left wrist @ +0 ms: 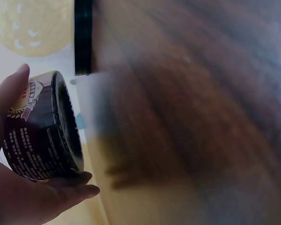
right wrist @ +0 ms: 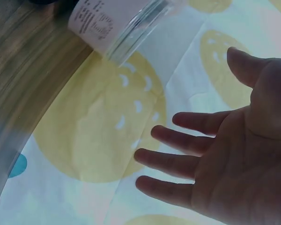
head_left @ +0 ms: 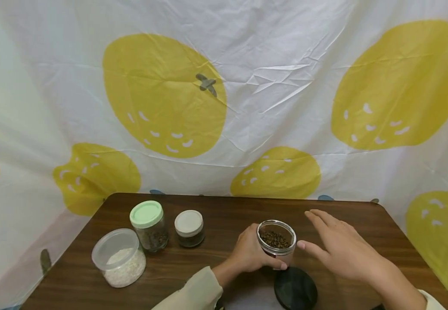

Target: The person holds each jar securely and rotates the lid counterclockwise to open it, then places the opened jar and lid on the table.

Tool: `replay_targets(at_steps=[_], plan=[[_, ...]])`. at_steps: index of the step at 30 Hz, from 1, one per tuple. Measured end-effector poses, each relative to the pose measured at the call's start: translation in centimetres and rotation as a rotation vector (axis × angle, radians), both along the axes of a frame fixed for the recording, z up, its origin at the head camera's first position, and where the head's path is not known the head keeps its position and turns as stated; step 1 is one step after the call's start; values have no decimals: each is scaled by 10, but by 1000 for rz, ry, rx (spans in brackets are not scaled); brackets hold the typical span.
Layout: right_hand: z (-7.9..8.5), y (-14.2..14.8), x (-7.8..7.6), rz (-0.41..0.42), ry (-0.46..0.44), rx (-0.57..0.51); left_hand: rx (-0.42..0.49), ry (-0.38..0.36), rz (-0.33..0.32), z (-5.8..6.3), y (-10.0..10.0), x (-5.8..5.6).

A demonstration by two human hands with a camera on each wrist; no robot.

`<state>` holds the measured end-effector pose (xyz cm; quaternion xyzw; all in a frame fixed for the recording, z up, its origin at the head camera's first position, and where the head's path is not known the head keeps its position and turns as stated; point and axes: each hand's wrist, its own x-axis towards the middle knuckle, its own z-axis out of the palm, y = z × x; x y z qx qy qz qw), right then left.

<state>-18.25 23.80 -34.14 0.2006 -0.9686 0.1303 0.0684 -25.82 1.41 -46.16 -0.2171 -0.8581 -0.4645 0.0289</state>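
Left hand (head_left: 249, 252) gripping one coffee-bean jar (left wrist: 37, 140), right hand (head_left: 342, 247) spread, one black lid (head_left: 295, 288), three other containers (head_left: 152, 234)

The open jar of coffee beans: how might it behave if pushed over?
The jar has a crisp round rim, so probably feels stiff in the left hand. Its mouth is uncovered, so the coffee beans would likely spill. Its curved side may let it roll.

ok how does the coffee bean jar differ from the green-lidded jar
The coffee bean jar is open, while the green-lidded jar is covered. The left hand grips the coffee bean jar; the green-lidded jar stands on the table, untouched. Both hold dark contents.
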Motion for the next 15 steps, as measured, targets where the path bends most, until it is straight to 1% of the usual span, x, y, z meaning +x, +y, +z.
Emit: replay_targets(at_steps=[4,6,8,11,13,15], plan=[[-2,-2,4,26,-11,-17,26,-19,-48,-2,2,-1],[-3,-4,6,43,-14,-20,20,-18,-52,-3,2,-1],[-4,-5,7,58,-11,-19,-12,-23,-28,-3,3,0],[-5,-6,9,67,-8,-14,-99,-46,35,-3,4,2],[-6,-7,10,66,-3,-10,-152,-51,61,-3,5,3],[-6,-7,10,66,7,-4,-184,-50,73,-2,7,3]])
